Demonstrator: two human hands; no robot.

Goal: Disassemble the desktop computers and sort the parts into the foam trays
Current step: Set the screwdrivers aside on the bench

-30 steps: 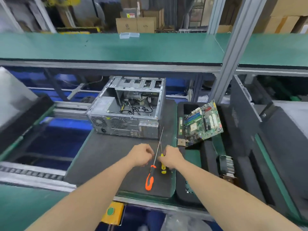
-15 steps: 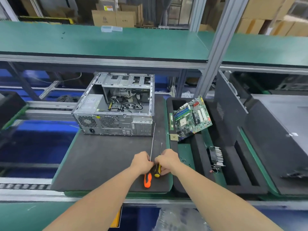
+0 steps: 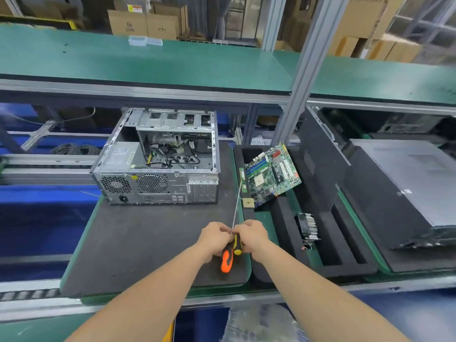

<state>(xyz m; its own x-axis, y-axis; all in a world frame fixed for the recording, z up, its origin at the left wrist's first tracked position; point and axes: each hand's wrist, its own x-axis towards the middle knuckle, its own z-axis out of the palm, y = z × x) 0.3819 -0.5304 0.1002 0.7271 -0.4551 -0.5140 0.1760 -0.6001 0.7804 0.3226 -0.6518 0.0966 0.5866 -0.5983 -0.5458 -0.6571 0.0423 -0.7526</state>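
Head view: the opened computer case (image 3: pixel 158 169) stands on a dark mat (image 3: pixel 148 238), with the circuit board (image 3: pixel 272 172) leaning in the foam tray (image 3: pixel 345 257) just right of the case. In front of the case the left hand (image 3: pixel 214 239) grasps an orange screwdriver (image 3: pixel 227 261) and the right hand (image 3: pixel 252 236) grasps a yellow screwdriver (image 3: pixel 237 246), the knuckles touching.

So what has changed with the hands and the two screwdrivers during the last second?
Both hands drew together over the screwdrivers: the left hand now grips the top of the orange screwdriver, the right hand the yellow screwdriver. Before, they lay a little apart beside the shafts. The open computer case, the motherboard and the heatsink have not moved.
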